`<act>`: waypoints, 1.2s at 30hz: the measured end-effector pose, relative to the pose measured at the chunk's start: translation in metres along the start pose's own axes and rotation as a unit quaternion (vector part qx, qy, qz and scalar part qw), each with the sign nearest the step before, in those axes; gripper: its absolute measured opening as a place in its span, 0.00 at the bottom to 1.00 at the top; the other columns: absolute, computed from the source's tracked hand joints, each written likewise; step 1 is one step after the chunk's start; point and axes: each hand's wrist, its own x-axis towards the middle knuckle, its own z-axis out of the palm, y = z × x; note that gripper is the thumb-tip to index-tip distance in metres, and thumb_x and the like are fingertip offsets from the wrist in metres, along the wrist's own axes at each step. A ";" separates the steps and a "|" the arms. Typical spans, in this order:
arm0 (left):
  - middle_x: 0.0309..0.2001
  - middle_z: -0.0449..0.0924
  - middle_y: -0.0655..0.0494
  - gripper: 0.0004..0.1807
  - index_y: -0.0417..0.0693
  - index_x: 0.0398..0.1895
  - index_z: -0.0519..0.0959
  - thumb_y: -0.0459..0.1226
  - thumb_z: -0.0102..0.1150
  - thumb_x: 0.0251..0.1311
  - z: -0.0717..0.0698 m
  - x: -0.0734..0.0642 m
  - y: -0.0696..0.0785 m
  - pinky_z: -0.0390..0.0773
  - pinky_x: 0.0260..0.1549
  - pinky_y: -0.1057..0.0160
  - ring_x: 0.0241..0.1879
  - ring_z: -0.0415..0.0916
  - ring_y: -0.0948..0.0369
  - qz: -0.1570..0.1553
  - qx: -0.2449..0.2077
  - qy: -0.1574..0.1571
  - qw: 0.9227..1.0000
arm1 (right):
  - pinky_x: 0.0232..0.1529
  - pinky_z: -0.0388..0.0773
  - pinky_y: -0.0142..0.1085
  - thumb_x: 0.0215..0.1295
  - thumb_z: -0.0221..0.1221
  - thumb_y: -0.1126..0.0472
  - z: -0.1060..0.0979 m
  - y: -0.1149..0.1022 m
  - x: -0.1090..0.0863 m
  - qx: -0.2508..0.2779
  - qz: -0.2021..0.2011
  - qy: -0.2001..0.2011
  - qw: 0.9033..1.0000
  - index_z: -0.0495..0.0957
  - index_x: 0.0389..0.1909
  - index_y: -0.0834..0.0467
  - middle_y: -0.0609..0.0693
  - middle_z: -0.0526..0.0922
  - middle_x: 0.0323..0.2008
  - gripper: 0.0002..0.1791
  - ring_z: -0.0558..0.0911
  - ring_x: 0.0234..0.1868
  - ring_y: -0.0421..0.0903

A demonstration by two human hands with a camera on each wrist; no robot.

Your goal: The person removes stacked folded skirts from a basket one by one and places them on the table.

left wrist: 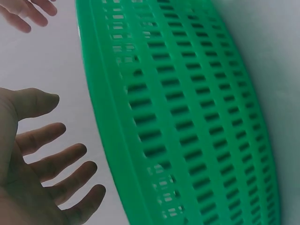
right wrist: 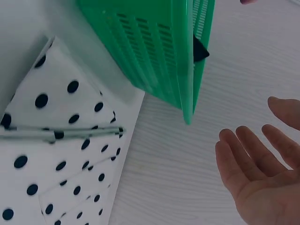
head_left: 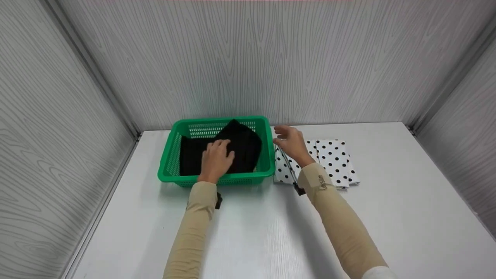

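Black cloth lies in a green plastic basket, one corner peaking near the back wall. My left hand is over the basket's near side above the black cloth, fingers loosely bent. In the left wrist view that hand has its fingers spread and grips nothing. My right hand hovers just right of the basket's right rim. Its palm and parted fingers show in the right wrist view, with nothing in the hand. Below it lies white fabric with black dots, folded flat.
A thin grey rod crosses over the dotted fabric; whether it touches the fabric I cannot tell. The white table meets a grey wood-grain panel at the back, with similar panels left and right.
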 end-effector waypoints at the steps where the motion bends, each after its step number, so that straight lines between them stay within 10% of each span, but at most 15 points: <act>1: 0.56 0.79 0.36 0.19 0.34 0.60 0.79 0.36 0.61 0.70 -0.002 -0.001 -0.005 0.77 0.48 0.40 0.53 0.75 0.39 -0.011 0.000 -0.003 1.000 | 0.58 0.78 0.50 0.68 0.59 0.72 0.005 -0.001 0.000 0.005 0.003 -0.012 1.000 0.74 0.63 0.72 0.69 0.79 0.59 0.22 0.80 0.58 0.63; 10: 0.62 0.74 0.32 0.23 0.34 0.65 0.75 0.37 0.57 0.72 -0.016 0.000 -0.046 0.74 0.53 0.37 0.57 0.71 0.34 -0.116 0.031 -0.066 0.991 | 0.65 0.71 0.50 0.71 0.61 0.65 0.041 -0.013 0.003 -0.031 0.076 -0.120 0.989 0.68 0.69 0.69 0.66 0.73 0.66 0.28 0.73 0.66 0.60; 21: 0.69 0.61 0.24 0.31 0.29 0.73 0.62 0.39 0.50 0.74 -0.031 -0.004 -0.077 0.64 0.62 0.32 0.65 0.60 0.28 -0.225 0.000 -0.138 0.964 | 0.70 0.62 0.57 0.70 0.62 0.62 0.075 -0.012 0.006 0.081 0.260 -0.140 0.952 0.50 0.79 0.66 0.65 0.56 0.76 0.43 0.61 0.74 0.60; 31: 0.65 0.64 0.22 0.32 0.23 0.71 0.58 0.40 0.45 0.75 -0.038 -0.002 -0.089 0.67 0.63 0.38 0.65 0.64 0.32 -0.274 -0.009 -0.200 0.941 | 0.74 0.55 0.51 0.70 0.63 0.62 0.092 -0.012 0.007 0.089 0.327 -0.149 0.929 0.42 0.80 0.66 0.63 0.49 0.79 0.49 0.53 0.77 0.60; 36: 0.73 0.52 0.23 0.39 0.21 0.75 0.46 0.41 0.42 0.74 -0.043 0.003 -0.091 0.60 0.69 0.42 0.72 0.54 0.34 -0.307 -0.055 -0.254 0.916 | 0.74 0.56 0.51 0.68 0.64 0.62 0.096 -0.010 0.009 0.089 0.343 -0.144 0.924 0.44 0.80 0.66 0.63 0.50 0.78 0.49 0.55 0.77 0.61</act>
